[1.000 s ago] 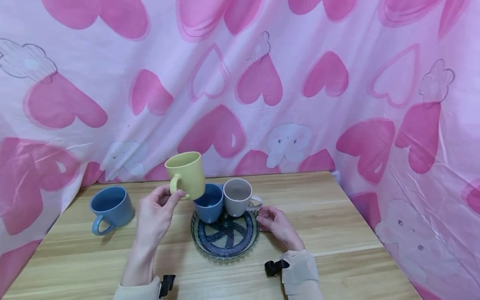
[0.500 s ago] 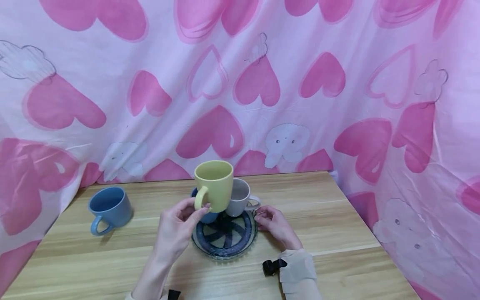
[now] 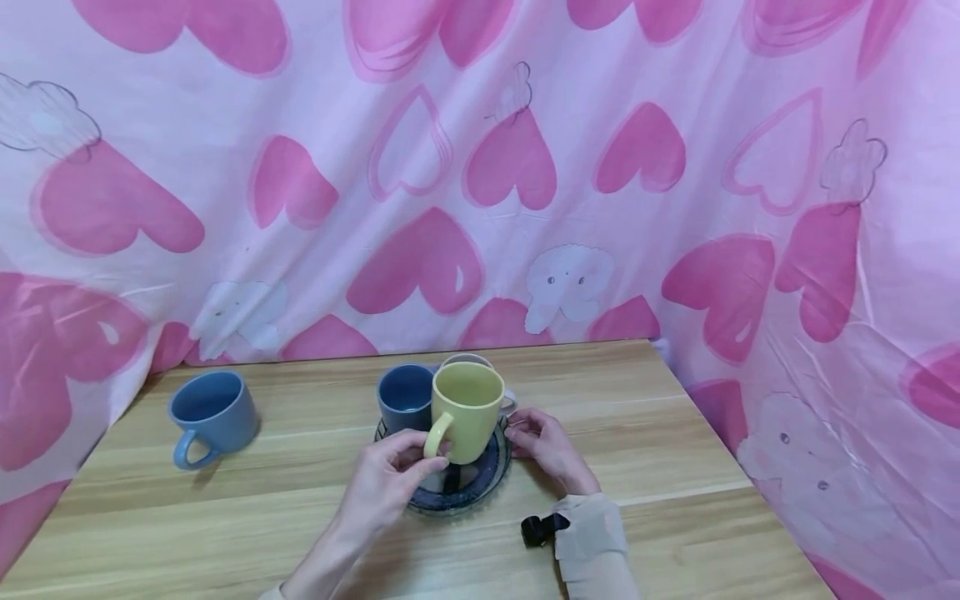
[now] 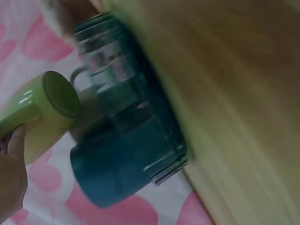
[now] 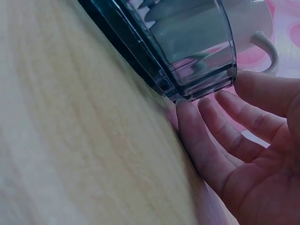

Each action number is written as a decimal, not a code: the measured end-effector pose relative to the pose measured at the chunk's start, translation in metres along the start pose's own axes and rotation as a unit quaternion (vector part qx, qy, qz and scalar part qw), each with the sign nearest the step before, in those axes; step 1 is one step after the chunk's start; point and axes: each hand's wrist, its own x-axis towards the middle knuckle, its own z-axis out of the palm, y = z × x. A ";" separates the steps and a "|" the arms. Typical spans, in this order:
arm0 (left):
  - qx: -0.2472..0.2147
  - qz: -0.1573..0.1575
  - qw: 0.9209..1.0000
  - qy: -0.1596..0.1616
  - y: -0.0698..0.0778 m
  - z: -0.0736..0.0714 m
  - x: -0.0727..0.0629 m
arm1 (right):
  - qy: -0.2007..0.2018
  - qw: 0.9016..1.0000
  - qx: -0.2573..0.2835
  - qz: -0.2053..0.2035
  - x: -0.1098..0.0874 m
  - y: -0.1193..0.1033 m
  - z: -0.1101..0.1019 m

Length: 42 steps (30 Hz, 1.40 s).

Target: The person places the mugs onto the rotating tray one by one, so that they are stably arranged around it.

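My left hand (image 3: 378, 483) pinches the handle of a yellow mug (image 3: 472, 421), upright over the round glass tray (image 3: 453, 502). A blue mug (image 3: 397, 404) stands at the back left of this tray. Behind the yellow mug is a pale grey mug (image 3: 511, 403), mostly hidden in the head view. The left wrist view has the yellow mug's base (image 4: 62, 93) tilted beside the tray's wall. At the tray's right side, my right hand (image 3: 553, 452) holds the edge; in the right wrist view its fingertips (image 5: 185, 110) meet the clear wall, thumb at the rim.
Another blue mug (image 3: 213, 417) stands on the wooden table (image 3: 660, 517) to the left, its handle toward me. Behind the table hangs a pink cloth (image 3: 502, 250) printed with hearts, which also runs along the right side.
My left hand has carried the yellow mug right and then down, from above the blue mug to low over the tray, in front of the grey mug. My right hand stays at the tray's edge.
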 end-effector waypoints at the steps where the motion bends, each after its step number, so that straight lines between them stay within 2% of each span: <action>1: -0.004 -0.005 1.000 -0.007 -0.002 0.001 0.000 | 0.001 1.000 0.000 0.002 0.000 0.000 0.000; 7: -0.012 -0.020 0.998 -0.052 -0.013 0.007 0.000 | 0.006 1.000 -0.003 -0.003 -0.001 -0.001 0.000; 17: 0.056 -0.016 0.996 -0.073 -0.029 0.016 0.001 | 0.003 1.000 0.005 -0.009 -0.001 0.001 -0.001; 24: 0.067 -0.049 0.992 -0.099 -0.040 0.018 0.005 | 0.019 0.998 -0.060 -0.031 0.000 0.002 -0.003; 31: 0.050 -0.092 0.988 -0.115 -0.046 0.015 0.007 | 0.021 0.998 -0.057 -0.023 0.000 0.000 0.000; 34: 0.054 -0.091 0.986 -0.130 -0.047 0.014 0.007 | 0.029 0.998 -0.056 -0.011 -0.001 -0.001 0.001; 38: 0.065 -0.075 0.983 -0.154 -0.049 0.013 0.006 | 0.033 0.998 -0.049 0.001 -0.003 -0.003 0.002; 42: 0.090 -0.066 0.980 -0.162 -0.053 0.012 0.006 | 0.029 0.999 -0.039 0.010 -0.004 -0.005 0.003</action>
